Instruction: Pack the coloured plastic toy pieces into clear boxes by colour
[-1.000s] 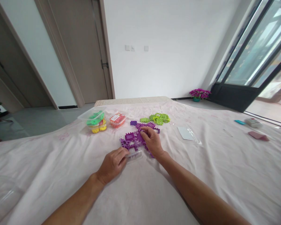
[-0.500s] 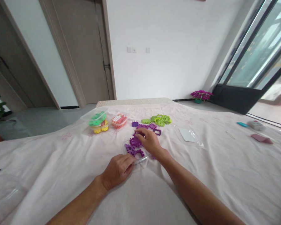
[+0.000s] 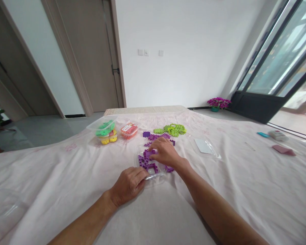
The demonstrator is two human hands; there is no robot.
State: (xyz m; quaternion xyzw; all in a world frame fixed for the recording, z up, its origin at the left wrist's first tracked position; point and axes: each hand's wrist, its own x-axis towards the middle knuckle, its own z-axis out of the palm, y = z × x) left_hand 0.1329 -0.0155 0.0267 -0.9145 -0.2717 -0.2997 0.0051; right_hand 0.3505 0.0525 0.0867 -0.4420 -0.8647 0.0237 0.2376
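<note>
My left hand [image 3: 129, 183] is closed on the near left rim of a clear plastic container [image 3: 156, 176]. Inside it lie several purple interlocking puzzle pieces [image 3: 142, 161], one of them a square frame [image 3: 152, 168]. My right hand [image 3: 164, 151] reaches over the container's far side, fingers bent down and pinching a purple puzzle piece [image 3: 149, 153]. Its fingertips are partly hidden. Beyond the hand, more purple pieces [image 3: 158, 136] lie loose on the cloth, and another purple piece [image 3: 169, 168] sits just right of the container.
Green interlocking pieces [image 3: 177, 130] are heaped farther back. To the left stand a tub with green pieces [image 3: 105, 127] atop yellow ones [image 3: 109, 138] and a labelled red-orange tub [image 3: 129, 130]. A clear lid with a white card [image 3: 203, 146] lies right; a pink cloth [image 3: 283, 150] beyond.
My right hand has moved slightly right and down, lowering the purple piece into the container. My left hand keeps its hold on the rim.
</note>
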